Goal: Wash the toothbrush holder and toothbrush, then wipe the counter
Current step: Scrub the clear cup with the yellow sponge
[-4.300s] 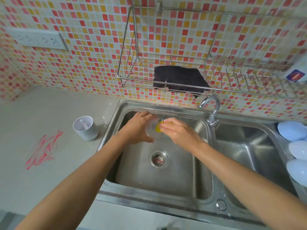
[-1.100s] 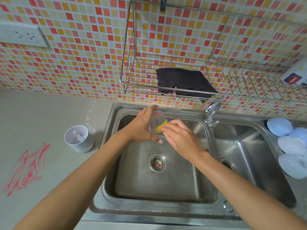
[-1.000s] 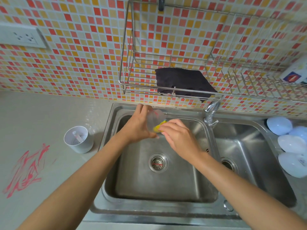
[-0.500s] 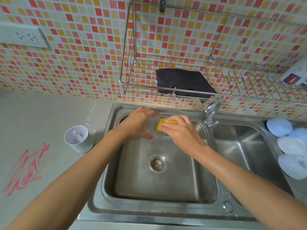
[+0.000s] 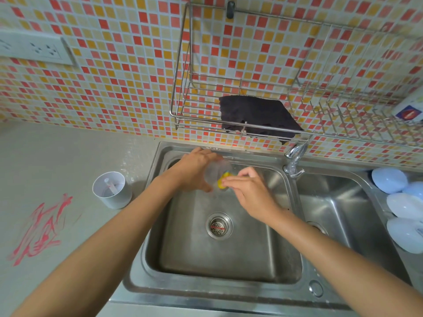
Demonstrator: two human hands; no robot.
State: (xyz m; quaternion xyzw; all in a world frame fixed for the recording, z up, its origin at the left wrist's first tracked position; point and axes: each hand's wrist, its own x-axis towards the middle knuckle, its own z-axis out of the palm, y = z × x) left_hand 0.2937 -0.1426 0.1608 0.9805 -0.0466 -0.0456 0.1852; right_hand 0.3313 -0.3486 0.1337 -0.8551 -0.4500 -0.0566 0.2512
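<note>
From the head view, both hands met over the left basin of the steel sink (image 5: 146, 227). The left hand (image 5: 194, 172) gripped a clear plastic cup (image 5: 214, 173), tilted with its mouth toward the right. The right hand (image 5: 249, 193) pinched a yellow sponge (image 5: 222, 180) at the mouth of that cup, its fingertips (image 5: 231, 180) bent around the sponge. The cup hung above the basin, clear of the drain strainer (image 5: 219, 225) below it.

On the counter (image 5: 57, 156), just beside the left rim of the sink, stood a white cup (image 5: 112, 191) with a toothbrush (image 5: 110, 186) leaning inside. Near it, farther left, red scribbled marks (image 5: 40, 232) covered a patch of the counter.

A faucet (image 5: 295, 156) rose behind the divider between the two basins. Above it, a wire rack (image 5: 229, 110) hung on the tiled wall and carried a dark cloth (image 5: 256, 115). Pale blue bowls (image 5: 402, 202) lay upside down at the right edge of the sink.
</note>
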